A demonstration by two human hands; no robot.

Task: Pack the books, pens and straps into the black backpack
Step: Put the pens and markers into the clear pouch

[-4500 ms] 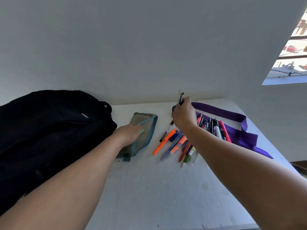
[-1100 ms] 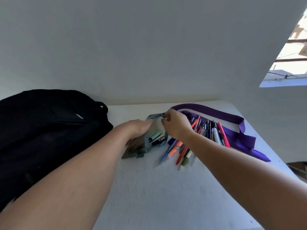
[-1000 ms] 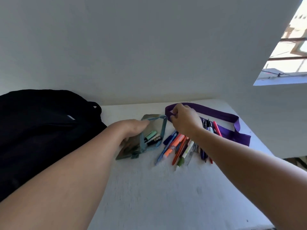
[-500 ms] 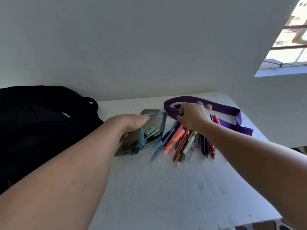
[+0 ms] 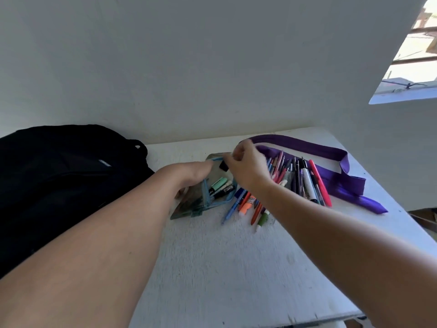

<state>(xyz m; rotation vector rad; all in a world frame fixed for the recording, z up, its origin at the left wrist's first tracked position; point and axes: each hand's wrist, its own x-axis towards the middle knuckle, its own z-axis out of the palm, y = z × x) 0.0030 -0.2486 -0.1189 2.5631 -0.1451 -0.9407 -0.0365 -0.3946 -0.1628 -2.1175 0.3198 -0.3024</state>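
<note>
Left hand: the left hand point(image 5: 192, 172) grips the near rim of the pencil pouch point(image 5: 208, 185), fingers curled over the edge, holding the mouth open.
Right hand: the right hand point(image 5: 246, 168) hovers over the far end of the pouch mouth, fingers curled and pinching a small dark object point(image 5: 223, 165). The frame is blurred there, so the object cannot be identified.
Pencil pouch: one, flat, semi-transparent grey panels with light blue zipper edging. It lies on the table point(image 5: 224, 268) between the backpack and the loose pens.
Pouch contents: about three markers point(image 5: 220, 185) visible inside, one mint green, one white, one black. An exact count cannot be confirmed.
Loose pens: one fanned pile of loose pens point(image 5: 283, 185) just right of the pouch, partly under the right wrist. Well over ten, mixed barrels in blue, orange, red, green, black, white and pink. Overlap prevents an exact count.
Strap: one purple strap point(image 5: 331, 166), flat woven band with a slight sheen, looped behind and under the pens, its cut end lying toward the table's right edge.
Black backpack: one black backpack point(image 5: 59, 185), soft matte fabric, rounded top, at the table's left side against the wall point(image 5: 189, 67), apart from the pouch.
Table: white, painted, rough and scuffed.
</note>
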